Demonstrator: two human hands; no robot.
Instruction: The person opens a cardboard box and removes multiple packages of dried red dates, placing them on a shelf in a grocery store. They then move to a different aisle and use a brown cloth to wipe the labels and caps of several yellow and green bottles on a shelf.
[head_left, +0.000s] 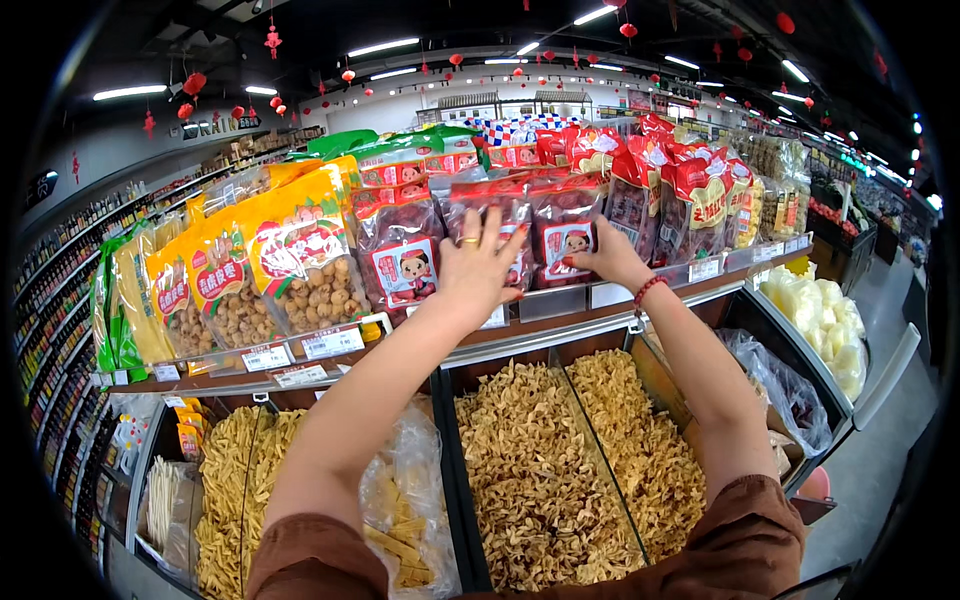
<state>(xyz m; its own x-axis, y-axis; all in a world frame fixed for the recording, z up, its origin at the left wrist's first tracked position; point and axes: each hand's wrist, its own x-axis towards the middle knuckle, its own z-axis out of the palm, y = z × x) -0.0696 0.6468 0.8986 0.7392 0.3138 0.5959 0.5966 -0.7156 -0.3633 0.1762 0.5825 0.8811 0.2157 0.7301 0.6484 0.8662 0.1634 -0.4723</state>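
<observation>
My left hand (480, 259) lies with fingers spread across the front of a clear plastic bag of dark red dried fruit (517, 214). A ring is on one finger. My right hand (616, 255) is at the right side of a neighbouring bag of dark red dried fruit (564, 210), its thumb over the printed label and its other fingers at the bag's edge, partly hidden. Both bags stand upright on a shelf (555, 304). Another such bag (397, 259) stands left of my left hand, with a cartoon figure on its label.
Yellow bags of round dried fruit (307, 255) line the shelf at left, red-topped bags (697, 195) at right. Below are bins of dried yellow sticks (225, 480) and dried flakes (525, 465). A white rail (889, 375) juts out at right. Red lanterns (628, 30) hang overhead.
</observation>
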